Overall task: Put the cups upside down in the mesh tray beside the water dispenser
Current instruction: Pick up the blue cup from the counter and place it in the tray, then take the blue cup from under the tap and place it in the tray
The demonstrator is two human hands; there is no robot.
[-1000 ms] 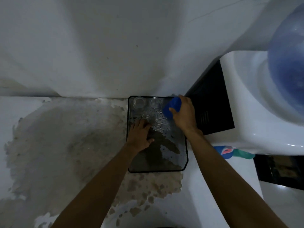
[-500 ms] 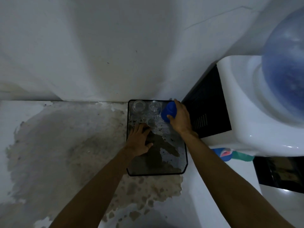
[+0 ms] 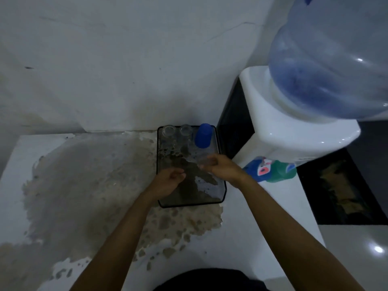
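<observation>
Black wire mesh tray [image 3: 223,192], rectangular, lying on the stained white floor [image 3: 84,185] at centre frame, just left of the white water dispenser [image 3: 294,131] with its large blue translucent bottle [image 3: 327,66] at upper right. Along the tray's far edge, a row of three: two clear glass cups [image 3: 169,131] at the left and middle, looking inverted though hard to confirm through the glass, and a blue plastic cup [image 3: 203,135] at the right, upside down, wider rim on the mesh.

Left hand [image 3: 168,181] over the tray's left-centre, fingers loosely curled, thumb near the fingertips, seemingly holding nothing. Right hand [image 3: 224,169] over the tray's right-centre, blurred; fingers bent inward, possibly round something clear and faint, but impossible to tell whether closed on an object or empty.

Judged nearly or wholly finished, with all three visible cups seated in the tray.

Risks from here: a careless sweep of the right hand toward the top of the frame knocking the blue cup, light and tall, onto its side. Glass cups standing close together, so a nudge to one likely clinking or toppling its neighbour. Wet-looking patches on the mesh perhaps letting a rim slide.
</observation>
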